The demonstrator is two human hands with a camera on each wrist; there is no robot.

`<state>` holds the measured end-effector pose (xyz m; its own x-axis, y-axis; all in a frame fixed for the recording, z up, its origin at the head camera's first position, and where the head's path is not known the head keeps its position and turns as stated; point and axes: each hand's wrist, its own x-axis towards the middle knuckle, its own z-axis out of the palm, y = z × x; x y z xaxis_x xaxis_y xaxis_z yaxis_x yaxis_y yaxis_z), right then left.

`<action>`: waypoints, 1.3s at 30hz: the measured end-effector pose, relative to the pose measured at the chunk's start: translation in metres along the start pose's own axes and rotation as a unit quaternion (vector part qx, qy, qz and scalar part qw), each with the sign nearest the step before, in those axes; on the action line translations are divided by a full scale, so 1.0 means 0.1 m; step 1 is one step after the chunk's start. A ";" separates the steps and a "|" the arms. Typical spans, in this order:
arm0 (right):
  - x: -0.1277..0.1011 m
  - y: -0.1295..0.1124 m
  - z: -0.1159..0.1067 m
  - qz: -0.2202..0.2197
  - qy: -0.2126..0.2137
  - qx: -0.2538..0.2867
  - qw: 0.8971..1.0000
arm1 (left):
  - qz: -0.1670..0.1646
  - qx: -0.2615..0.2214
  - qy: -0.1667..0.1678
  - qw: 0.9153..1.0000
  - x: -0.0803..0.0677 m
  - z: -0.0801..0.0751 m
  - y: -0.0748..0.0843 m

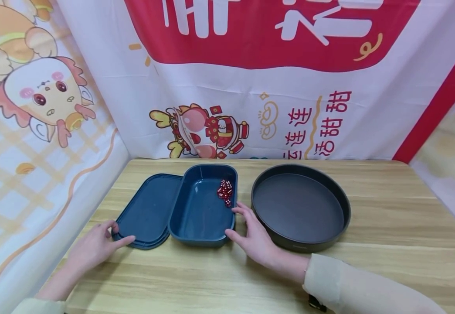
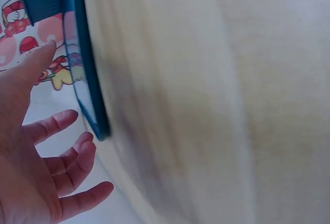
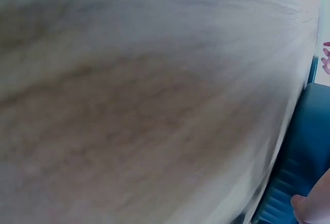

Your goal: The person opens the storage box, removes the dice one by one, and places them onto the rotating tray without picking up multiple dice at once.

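Glossy plastic box (image 1: 202, 213); smooth plastic lid (image 1: 149, 213); matt pan (image 1: 298, 209), perhaps metal; wood-grain tabletop (image 1: 212, 279).

Upright blue tub (image 1: 200, 213) (red dice (image 1: 225, 190) inside), beside a flat blue lid (image 1: 149, 209)

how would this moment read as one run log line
left grip: at lid corner | right grip: at container side | lid: off, left of container | red dice: inside container | pan: right of container

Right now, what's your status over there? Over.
Left grip open at blue lid; right grip open beside blue container. Red dice inside container, lid off. Possible obstacle: dark pan, right of container.
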<state>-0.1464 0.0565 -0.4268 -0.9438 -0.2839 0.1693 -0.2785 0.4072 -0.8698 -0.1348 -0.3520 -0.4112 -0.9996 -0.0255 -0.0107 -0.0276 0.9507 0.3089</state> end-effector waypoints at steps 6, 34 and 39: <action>-0.03 -0.06 -0.10 0.009 -0.004 0.024 1.000 | 0.033 -0.002 0.025 0.999 0.05 -0.10 0.18; -0.28 0.38 -1.62 -0.104 -0.004 -0.126 0.987 | 0.274 -0.152 -0.007 0.949 0.29 -0.02 1.37; -0.37 0.49 -1.91 -0.080 0.005 -0.163 0.983 | 0.296 -0.155 -0.038 0.942 0.41 0.01 1.50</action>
<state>-0.1595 0.2527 -0.3869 -0.8842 -0.3593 0.2985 -0.4650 0.6152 -0.6366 -0.1800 -0.2101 -0.3661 -0.8371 0.5141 0.1869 0.5238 0.6549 0.5447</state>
